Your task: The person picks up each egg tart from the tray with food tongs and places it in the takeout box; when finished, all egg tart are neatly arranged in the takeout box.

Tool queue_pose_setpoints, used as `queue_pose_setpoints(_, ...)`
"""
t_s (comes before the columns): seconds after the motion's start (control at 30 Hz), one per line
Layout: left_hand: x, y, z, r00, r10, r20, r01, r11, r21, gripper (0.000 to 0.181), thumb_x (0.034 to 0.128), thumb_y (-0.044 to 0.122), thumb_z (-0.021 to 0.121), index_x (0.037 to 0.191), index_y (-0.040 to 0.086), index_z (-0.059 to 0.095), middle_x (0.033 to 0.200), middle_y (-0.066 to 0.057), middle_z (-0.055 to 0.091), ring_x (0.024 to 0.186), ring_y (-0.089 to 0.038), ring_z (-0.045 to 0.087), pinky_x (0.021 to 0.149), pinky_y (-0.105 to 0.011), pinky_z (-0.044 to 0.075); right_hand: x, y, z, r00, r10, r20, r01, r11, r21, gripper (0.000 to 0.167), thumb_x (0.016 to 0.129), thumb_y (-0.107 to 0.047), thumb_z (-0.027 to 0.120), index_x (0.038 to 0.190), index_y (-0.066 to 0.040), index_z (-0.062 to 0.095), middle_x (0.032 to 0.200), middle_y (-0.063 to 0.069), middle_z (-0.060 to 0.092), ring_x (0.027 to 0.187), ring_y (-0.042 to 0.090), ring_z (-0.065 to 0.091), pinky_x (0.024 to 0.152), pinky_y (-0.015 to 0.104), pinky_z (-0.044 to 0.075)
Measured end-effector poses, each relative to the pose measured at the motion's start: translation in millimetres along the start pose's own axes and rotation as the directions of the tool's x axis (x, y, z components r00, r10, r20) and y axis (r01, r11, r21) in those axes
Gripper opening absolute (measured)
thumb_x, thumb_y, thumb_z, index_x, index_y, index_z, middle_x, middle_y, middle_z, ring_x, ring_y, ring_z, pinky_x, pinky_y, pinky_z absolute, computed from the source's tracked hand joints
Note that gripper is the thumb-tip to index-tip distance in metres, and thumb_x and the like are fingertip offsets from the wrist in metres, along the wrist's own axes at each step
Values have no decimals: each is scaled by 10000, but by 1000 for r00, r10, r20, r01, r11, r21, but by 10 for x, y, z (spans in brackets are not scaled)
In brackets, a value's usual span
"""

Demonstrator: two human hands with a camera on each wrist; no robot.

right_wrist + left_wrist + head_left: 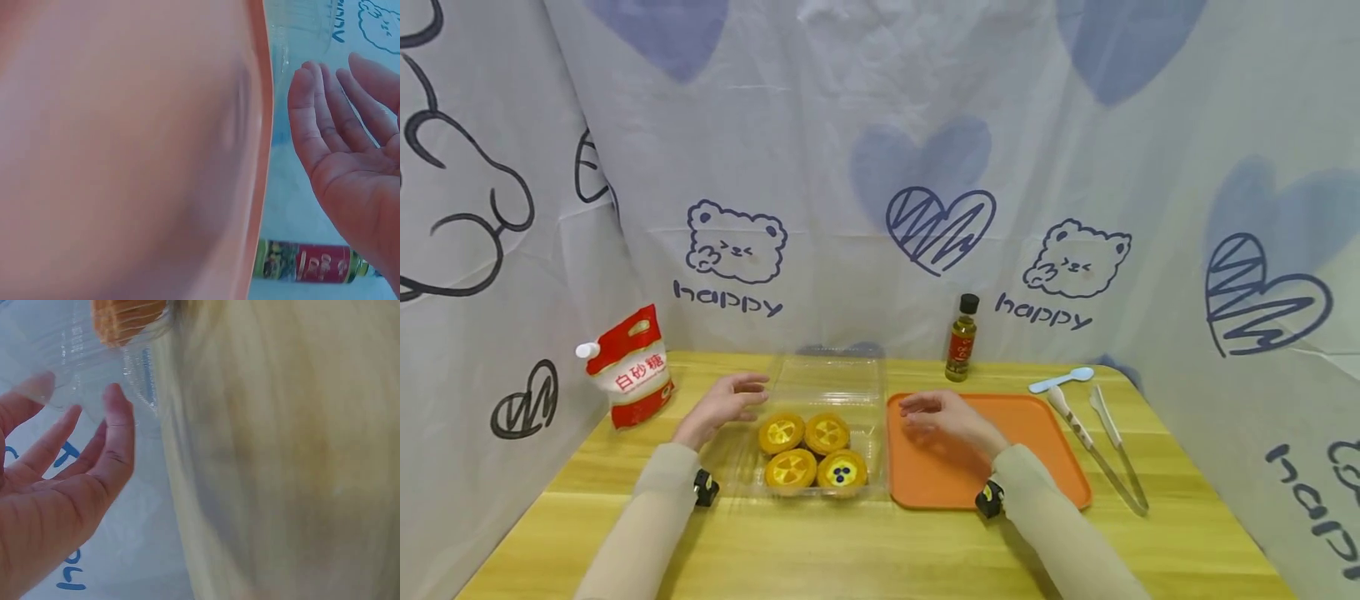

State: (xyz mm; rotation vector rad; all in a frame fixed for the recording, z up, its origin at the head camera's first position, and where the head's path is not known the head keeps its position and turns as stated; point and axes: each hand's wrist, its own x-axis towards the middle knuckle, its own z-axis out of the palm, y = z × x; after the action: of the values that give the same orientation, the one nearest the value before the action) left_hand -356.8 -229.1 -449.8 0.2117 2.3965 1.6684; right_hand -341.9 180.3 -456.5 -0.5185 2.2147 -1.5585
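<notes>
My left hand (728,406) hovers at the left side of a clear plastic clamshell box (877,433), fingers loosely extended and holding nothing. Several egg tarts (792,469) sit in the box, whose lid (827,379) stands raised at the back. One tart (842,472) at the front right carries dark berries; the others bear yellow fruit pieces. Over the left part of an orange tray (1015,492) is my right hand (951,417), its fingers relaxed with nothing in them. In the left wrist view the left hand (75,469) is near the clear plastic; the right wrist view shows the right hand (350,137) beyond the tray's edge.
A red and white sugar pouch (636,367) stands at the back left. Behind the tray is a small oil bottle (961,346) with a black cap. A light blue spoon (1062,380) and metal tongs (1108,458) lie at the right. Patterned curtains surround the wooden table (820,550).
</notes>
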Motion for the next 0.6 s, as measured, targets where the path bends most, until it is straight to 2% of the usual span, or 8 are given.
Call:
queue_pose_setpoints(0.2,31,-49,6,1000,-18,-25,19,1000,23,514,1002,147,546,1450,-48,385,1453,-282,424,1229,-376,528,889,-373,572,137,-55,126,1000,9,23,-9,1000,-1,448,965,-97,597,1387,20,500,1360,225,554,1047,396,629,871,438,574)
queue_pose_setpoints(0.4,72,-44,3,999,-27,-47,26,1000,-11,519,987,147,573,1430,-65,407,1438,-276,449,1152,-291,586,900,-366,567,253,-64,147,1000,3,-5,-3,1000,-16,470,975,-96,577,1424,-15,468,1448,210,483,1108,368,628,902,418,567)
queue_pose_setpoints(0.53,113,-44,-7,997,-36,-67,34,998,-44,490,990,136,567,1409,-78,430,1406,-279,474,1034,-194,623,882,-336,572,304,-111,148,999,32,-2,-32,999,-34,469,979,-125,575,1431,-50,475,1453,178,491,1041,345,656,890,421,566)
queue_pose_setpoints(0.6,148,-38,-8,995,-31,-96,25,998,-61,457,992,120,560,1382,-94,455,1365,-287,501,964,-155,630,855,-316,577,331,-148,144,999,41,-3,-41,998,-41,474,980,-144,579,1433,-54,476,1449,167,498,1008,330,663,891,421,562)
